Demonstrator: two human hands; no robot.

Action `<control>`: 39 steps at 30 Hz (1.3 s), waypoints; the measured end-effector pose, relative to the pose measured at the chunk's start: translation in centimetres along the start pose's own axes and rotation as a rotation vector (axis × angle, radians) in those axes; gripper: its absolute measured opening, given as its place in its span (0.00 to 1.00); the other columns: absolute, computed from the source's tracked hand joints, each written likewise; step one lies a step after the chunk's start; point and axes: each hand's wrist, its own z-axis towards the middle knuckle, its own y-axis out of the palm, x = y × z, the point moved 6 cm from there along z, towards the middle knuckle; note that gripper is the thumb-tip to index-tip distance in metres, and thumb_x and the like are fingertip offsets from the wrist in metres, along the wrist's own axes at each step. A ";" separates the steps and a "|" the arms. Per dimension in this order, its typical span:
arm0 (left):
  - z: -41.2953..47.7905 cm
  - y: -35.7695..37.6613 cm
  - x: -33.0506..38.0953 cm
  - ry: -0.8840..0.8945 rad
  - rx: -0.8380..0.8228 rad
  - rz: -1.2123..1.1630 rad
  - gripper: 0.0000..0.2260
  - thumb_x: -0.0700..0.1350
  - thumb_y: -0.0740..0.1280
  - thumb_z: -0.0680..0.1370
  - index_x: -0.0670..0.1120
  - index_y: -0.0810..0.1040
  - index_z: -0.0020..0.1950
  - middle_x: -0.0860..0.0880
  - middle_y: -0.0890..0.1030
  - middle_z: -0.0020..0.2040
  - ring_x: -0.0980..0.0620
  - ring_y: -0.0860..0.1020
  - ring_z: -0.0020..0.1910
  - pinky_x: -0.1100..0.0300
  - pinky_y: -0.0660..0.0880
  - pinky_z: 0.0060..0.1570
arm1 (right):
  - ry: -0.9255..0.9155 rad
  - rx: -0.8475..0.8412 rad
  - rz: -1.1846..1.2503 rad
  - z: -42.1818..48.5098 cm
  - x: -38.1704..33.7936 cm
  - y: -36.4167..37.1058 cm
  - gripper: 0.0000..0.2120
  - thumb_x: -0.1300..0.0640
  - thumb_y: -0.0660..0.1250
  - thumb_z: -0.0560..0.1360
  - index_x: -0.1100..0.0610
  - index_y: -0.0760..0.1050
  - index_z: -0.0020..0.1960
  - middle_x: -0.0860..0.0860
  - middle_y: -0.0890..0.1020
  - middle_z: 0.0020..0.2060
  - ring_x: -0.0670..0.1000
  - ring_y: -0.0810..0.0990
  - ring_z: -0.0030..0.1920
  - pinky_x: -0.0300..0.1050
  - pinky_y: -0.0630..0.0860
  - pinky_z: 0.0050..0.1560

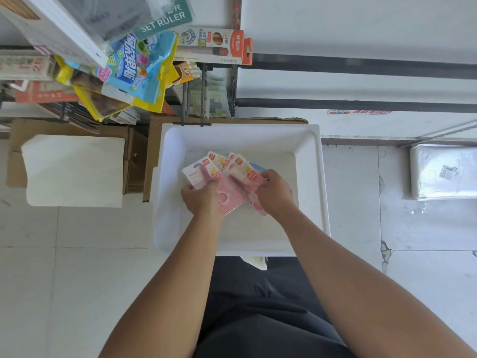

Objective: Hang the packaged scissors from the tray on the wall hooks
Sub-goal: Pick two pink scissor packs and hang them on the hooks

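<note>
A white foam tray (312, 156) lies on the floor below me. Inside it, several pink packaged scissors (232, 169) are fanned out. My left hand (204, 198) grips the left packs, thumb on top. My right hand (275, 193) holds the right packs at their lower edge. Both hands are inside the tray. Black wall hooks (204, 99) stick out just above the tray's far rim.
Hanging goods crowd the upper left: a blue and yellow snack pack (134, 71), a ruler set (165, 19), a pencil pack (216, 45). Cardboard boxes (136, 161) and a white sheet (74, 171) sit left of the tray. A wrapped white bundle (444, 171) lies right.
</note>
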 end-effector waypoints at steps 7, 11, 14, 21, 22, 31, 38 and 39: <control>-4.4 -2.4 4.4 0.191 -0.281 0.154 0.14 0.45 0.76 0.75 0.47 0.81 0.59 0.49 0.86 0.52 0.47 0.86 0.47 0.57 0.82 0.37 | 0.018 0.175 0.436 -3.2 -0.8 -4.6 0.08 0.59 0.63 0.76 0.51 0.80 0.45 0.51 0.84 0.37 0.53 0.80 0.35 0.46 0.77 0.34; -7.3 -4.1 7.1 0.279 -0.402 0.141 0.13 0.43 0.74 0.76 0.49 0.81 0.60 0.49 0.86 0.53 0.46 0.85 0.50 0.55 0.79 0.38 | -0.027 0.223 0.605 -6.2 -1.9 -7.0 0.11 0.51 0.68 0.78 0.60 0.81 0.48 0.60 0.85 0.42 0.55 0.82 0.38 0.49 0.80 0.36; -10.1 -4.9 9.4 0.341 -0.501 0.109 0.13 0.42 0.74 0.76 0.48 0.82 0.60 0.50 0.87 0.52 0.48 0.85 0.50 0.58 0.78 0.39 | -0.114 0.230 0.722 -8.7 -3.6 -8.8 0.10 0.51 0.68 0.80 0.58 0.81 0.50 0.57 0.86 0.41 0.54 0.85 0.38 0.49 0.83 0.35; -17.5 -6.3 16.1 0.558 -0.699 0.017 0.14 0.39 0.74 0.75 0.46 0.82 0.60 0.48 0.88 0.52 0.52 0.86 0.47 0.58 0.77 0.46 | -0.364 0.281 0.806 -15.3 -8.4 -13.7 0.06 0.58 0.60 0.85 0.57 0.74 0.53 0.57 0.85 0.45 0.48 0.87 0.37 0.46 0.81 0.32; -18.7 -6.5 17.3 0.597 -0.722 -0.003 0.15 0.40 0.74 0.74 0.45 0.82 0.61 0.48 0.88 0.52 0.52 0.86 0.48 0.60 0.77 0.45 | -0.396 0.285 0.825 -16.4 -9.1 -14.5 0.06 0.57 0.60 0.85 0.59 0.73 0.53 0.59 0.85 0.45 0.51 0.87 0.37 0.49 0.82 0.33; -29.9 -7.8 26.2 0.827 -0.930 -0.149 0.13 0.39 0.75 0.71 0.49 0.84 0.54 0.47 0.88 0.50 0.44 0.83 0.51 0.44 0.76 0.56 | -0.707 0.427 1.021 -26.1 -15.3 -23.1 0.03 0.61 0.61 0.84 0.58 0.73 0.52 0.56 0.83 0.42 0.50 0.84 0.33 0.47 0.80 0.30; -39.6 -8.5 29.7 1.040 -0.990 -0.318 0.13 0.36 0.69 0.72 0.48 0.82 0.54 0.49 0.87 0.47 0.47 0.84 0.46 0.52 0.78 0.49 | -0.818 0.578 1.147 -32.2 -16.2 -29.7 0.04 0.60 0.65 0.82 0.54 0.76 0.49 0.45 0.84 0.33 0.44 0.82 0.32 0.41 0.77 0.29; -40.9 -8.5 29.8 1.071 -0.985 -0.342 0.13 0.36 0.69 0.72 0.48 0.82 0.54 0.49 0.87 0.47 0.47 0.84 0.46 0.53 0.78 0.49 | -0.844 0.576 1.150 -33.0 -16.2 -30.7 0.05 0.60 0.65 0.82 0.54 0.77 0.49 0.45 0.84 0.32 0.45 0.81 0.32 0.42 0.77 0.30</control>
